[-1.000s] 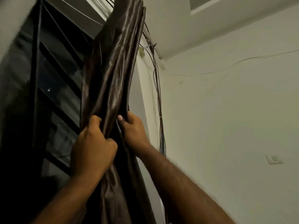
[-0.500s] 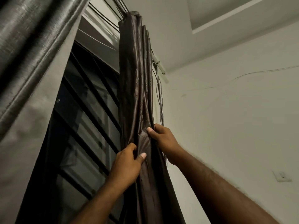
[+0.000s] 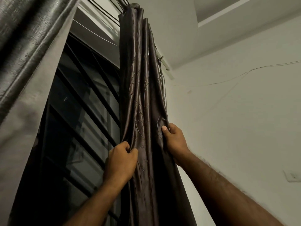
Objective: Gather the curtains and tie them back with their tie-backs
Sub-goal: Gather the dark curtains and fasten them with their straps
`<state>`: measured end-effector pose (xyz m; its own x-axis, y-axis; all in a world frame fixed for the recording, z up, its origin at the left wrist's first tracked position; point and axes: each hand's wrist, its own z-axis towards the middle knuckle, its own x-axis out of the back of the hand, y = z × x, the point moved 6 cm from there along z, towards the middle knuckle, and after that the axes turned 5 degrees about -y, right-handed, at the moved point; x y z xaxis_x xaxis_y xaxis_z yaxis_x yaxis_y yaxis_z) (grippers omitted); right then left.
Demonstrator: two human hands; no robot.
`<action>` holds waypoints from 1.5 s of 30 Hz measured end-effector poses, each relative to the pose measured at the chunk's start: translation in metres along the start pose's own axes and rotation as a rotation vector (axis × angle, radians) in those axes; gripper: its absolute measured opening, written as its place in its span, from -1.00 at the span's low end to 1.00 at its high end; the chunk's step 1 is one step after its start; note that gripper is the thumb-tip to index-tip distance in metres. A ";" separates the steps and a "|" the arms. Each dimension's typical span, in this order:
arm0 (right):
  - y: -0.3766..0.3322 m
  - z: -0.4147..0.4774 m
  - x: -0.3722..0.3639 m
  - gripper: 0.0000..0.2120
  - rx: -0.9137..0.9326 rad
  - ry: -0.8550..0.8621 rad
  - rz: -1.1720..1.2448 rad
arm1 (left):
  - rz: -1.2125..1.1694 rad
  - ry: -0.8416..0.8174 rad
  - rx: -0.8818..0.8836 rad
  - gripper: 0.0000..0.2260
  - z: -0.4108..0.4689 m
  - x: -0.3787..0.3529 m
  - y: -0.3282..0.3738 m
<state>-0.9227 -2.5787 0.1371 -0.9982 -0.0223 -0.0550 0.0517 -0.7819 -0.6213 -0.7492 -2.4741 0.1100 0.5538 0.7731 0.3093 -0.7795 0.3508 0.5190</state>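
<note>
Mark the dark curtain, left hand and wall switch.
dark curtain [image 3: 140, 95]: head view, middle fold of the gathered panel.
left hand [image 3: 121, 160]: head view, back of the hand.
wall switch [image 3: 293, 176]: head view, centre of its plate.
</note>
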 end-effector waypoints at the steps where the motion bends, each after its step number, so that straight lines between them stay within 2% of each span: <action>1: -0.001 0.000 0.001 -0.85 0.023 0.008 -0.002 | -0.009 -0.007 -0.006 -0.74 -0.001 -0.001 0.001; 2: -0.004 -0.001 0.000 -0.78 0.060 0.009 -0.032 | -0.016 -0.010 -0.011 -0.74 -0.001 -0.001 0.001; 4: -0.015 -0.007 -0.006 -0.50 0.176 -0.021 -0.182 | -0.007 -0.008 -0.028 -0.75 -0.003 -0.001 0.002; 5: -0.019 -0.009 -0.009 -0.48 0.218 -0.021 -0.267 | 0.005 -0.001 -0.036 -0.75 -0.004 0.000 0.003; 7: -0.015 -0.006 -0.017 -0.60 0.209 -0.003 -0.402 | 0.023 0.012 -0.043 -0.74 -0.004 0.003 0.003; 9: -0.002 0.001 -0.025 -0.71 0.090 -0.002 -0.397 | 0.029 0.025 -0.044 -0.74 -0.002 0.005 0.000; 12: 0.011 0.009 -0.043 -0.47 -0.049 -0.053 -0.432 | 0.036 0.038 -0.042 -0.77 0.002 0.005 -0.007; 13: 0.015 0.011 -0.047 -0.46 -0.072 -0.056 -0.481 | 0.039 0.039 -0.043 -0.78 0.003 0.005 -0.009; 16: 0.021 0.016 -0.057 -0.70 -0.035 -0.017 -0.626 | 0.043 0.038 -0.051 -0.81 0.007 0.004 -0.015; 18: 0.024 0.017 -0.058 -0.88 -0.007 -0.011 -0.542 | 0.044 0.028 -0.059 -0.82 0.009 0.004 -0.019; 23: 0.019 0.006 -0.052 -0.81 0.099 -0.049 -0.102 | 0.118 0.012 -0.086 -0.82 0.013 0.002 -0.026; 26: 0.009 0.003 -0.041 -0.87 0.151 -0.048 -0.105 | 0.146 0.015 -0.088 -0.83 0.013 -0.002 -0.024; 30: 0.001 0.001 -0.037 -0.37 0.198 -0.135 -0.158 | 0.186 -0.018 -0.133 -0.94 0.011 -0.014 -0.014; 31: -0.001 0.000 -0.035 -0.30 0.221 -0.137 -0.168 | 0.199 -0.035 -0.151 -0.93 0.010 -0.018 -0.010; 33: -0.007 -0.003 -0.032 -0.37 0.255 -0.111 -0.162 | 0.209 -0.066 -0.191 -0.91 0.008 -0.025 -0.005; 35: -0.010 -0.003 -0.033 -0.61 0.231 -0.086 -0.146 | 0.220 -0.099 -0.222 -0.94 0.004 -0.030 -0.001; 36: -0.011 -0.004 -0.035 -0.65 0.208 -0.097 -0.147 | 0.229 -0.120 -0.239 -0.94 0.002 -0.033 0.001; 38: -0.016 -0.005 -0.041 -0.57 0.194 -0.122 -0.183 | 0.233 -0.158 -0.269 -0.92 0.000 -0.038 0.006; 41: -0.020 -0.002 -0.040 -0.93 0.221 -0.088 -0.255 | 0.126 -0.173 -0.260 -0.81 0.001 -0.033 0.007; 43: -0.019 0.000 -0.035 -0.87 0.225 -0.038 -0.243 | 0.069 -0.124 -0.271 -0.89 0.001 -0.025 0.007; 44: -0.020 -0.001 -0.034 -0.82 0.230 -0.036 -0.243 | 0.075 -0.095 -0.276 -0.84 0.000 -0.020 0.007; 45: -0.023 -0.003 -0.034 -0.69 0.233 -0.047 -0.241 | 0.093 -0.070 -0.272 -0.70 -0.001 -0.017 0.005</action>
<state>-0.8896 -2.5585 0.1511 -0.9815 0.1559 0.1112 -0.1885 -0.8895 -0.4163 -0.7628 -2.4846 0.1066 0.4876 0.7736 0.4046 -0.8725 0.4162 0.2558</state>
